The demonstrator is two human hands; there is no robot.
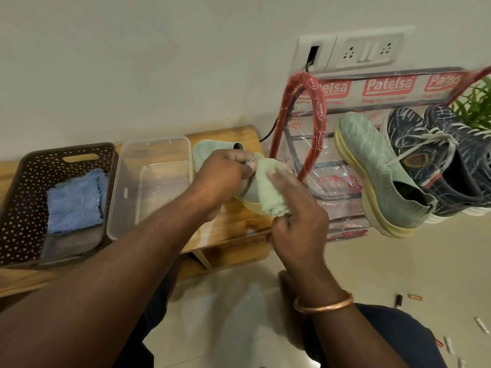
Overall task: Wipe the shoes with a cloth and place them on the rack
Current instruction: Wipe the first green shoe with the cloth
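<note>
A pale green slip-on shoe lies on the wooden bench, mostly hidden by my hands. My left hand grips the shoe around its opening. My right hand holds a bunched pale green cloth against the shoe's side. The matching green shoe with a yellow sole sits on the rack at the right, beside a pair of dark blue laced sneakers. The rack itself is barely visible under the shoes.
A brown perforated basket with a blue cloth and a clear plastic tub stand on the bench at left. A clear bag with red handles leans on the wall. Small items litter the floor.
</note>
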